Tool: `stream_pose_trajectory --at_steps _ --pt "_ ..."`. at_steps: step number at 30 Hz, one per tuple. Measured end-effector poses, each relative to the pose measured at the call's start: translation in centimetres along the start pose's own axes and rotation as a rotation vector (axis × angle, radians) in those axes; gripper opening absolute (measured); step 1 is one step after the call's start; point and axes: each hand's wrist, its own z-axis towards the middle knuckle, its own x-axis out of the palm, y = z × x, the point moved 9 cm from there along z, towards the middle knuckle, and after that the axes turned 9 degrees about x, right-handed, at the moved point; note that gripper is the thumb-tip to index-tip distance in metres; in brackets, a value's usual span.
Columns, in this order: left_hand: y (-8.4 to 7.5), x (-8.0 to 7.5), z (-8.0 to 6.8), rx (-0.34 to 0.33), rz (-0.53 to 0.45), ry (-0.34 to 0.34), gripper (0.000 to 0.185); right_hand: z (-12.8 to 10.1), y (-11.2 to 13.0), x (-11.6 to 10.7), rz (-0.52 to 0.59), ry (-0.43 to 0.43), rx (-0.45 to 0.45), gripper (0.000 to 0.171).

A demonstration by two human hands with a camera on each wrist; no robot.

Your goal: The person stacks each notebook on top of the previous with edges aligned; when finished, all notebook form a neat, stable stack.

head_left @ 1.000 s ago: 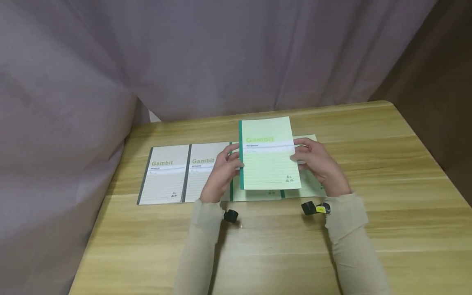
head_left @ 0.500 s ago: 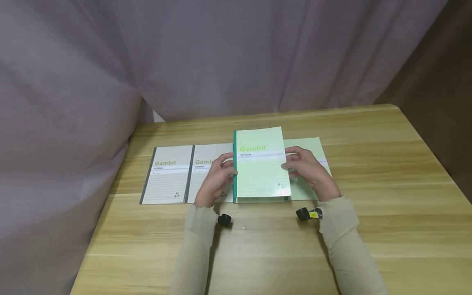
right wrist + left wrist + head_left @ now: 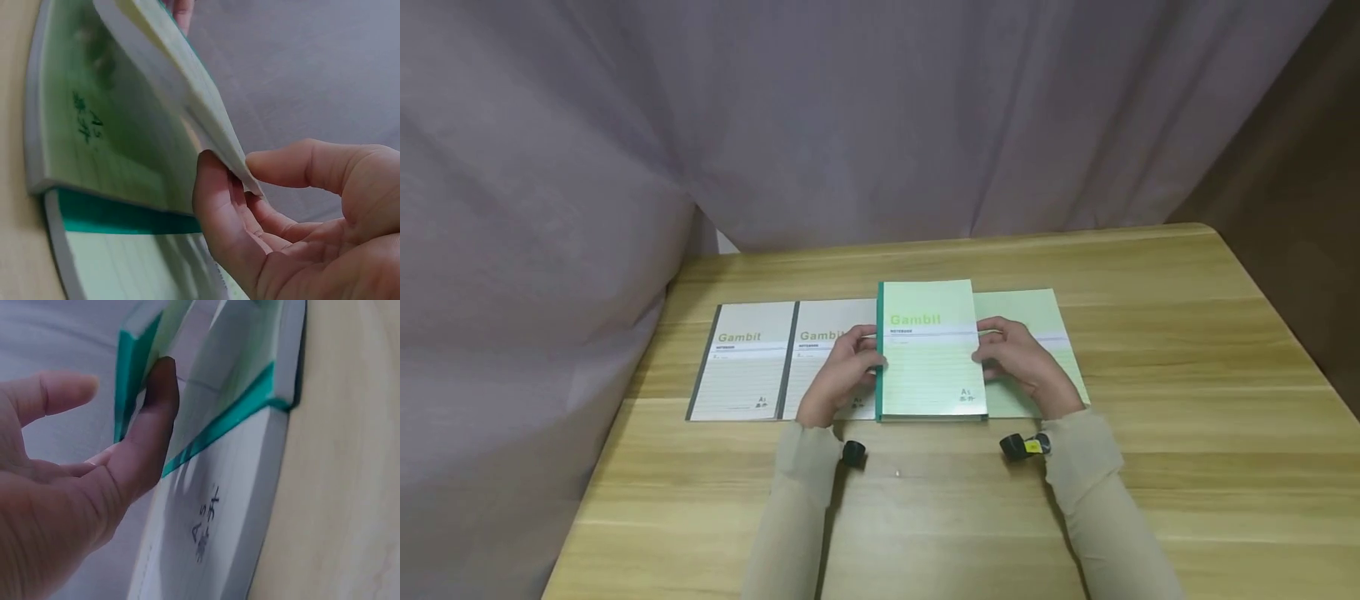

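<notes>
Head view: The upper notebook (image 3: 931, 367), pale green with a teal spine and the title "Gambit", is located between both hands, over the middle of a row on the wood-grain surface (image 3: 1195, 467). The left hand (image 3: 841, 377) supports the spine side: thumb at the front, fingers bent behind. The right hand (image 3: 1021, 365) is clamped on the opposite edge, thumb on the cover. To the left lie the first grey-spined notebook (image 3: 739, 367) and, beside it, the second grey-spined notebook (image 3: 817, 353), partly covered by the left hand. The right notebook (image 3: 1033, 312), pale green, lies under the right hand. A grey curtain (image 3: 880, 117) hangs behind the surface.

Left wrist view: The upper notebook is raised and set at an angle above the lower notebook (image 3: 250, 397), which has a teal spine and lies flat. A gap separates the two here. The index finger passes behind the upper notebook; a narrow space shows between thumb tip and spine. The second grey-spined notebook, marked "A5", adjoins the lower notebook.

Right wrist view: Thumb and fingers pinch the upper notebook near its corner. Beneath it, the lower notebook adjoins the teal spine of the right notebook.
</notes>
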Motion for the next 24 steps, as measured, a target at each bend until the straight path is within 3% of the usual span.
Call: stream_pose_trajectory --at_steps 6,12,18,24 --pt "0.17 -0.22 0.06 0.001 0.138 0.003 0.054 0.68 -0.69 0.07 -0.028 -0.003 0.023 0.066" --pt "-0.38 -0.17 0.14 0.053 0.342 0.005 0.053 0.96 -0.78 0.15 -0.091 -0.035 0.010 0.063" --pt "-0.73 0.09 0.17 0.074 0.536 0.016 0.050 1.02 -0.53 0.14 -0.210 -0.094 -0.026 0.055" --pt "-0.55 0.57 0.36 0.082 0.610 0.048 0.041 1.08 -0.01 0.18 -0.396 -0.173 -0.053 0.049"
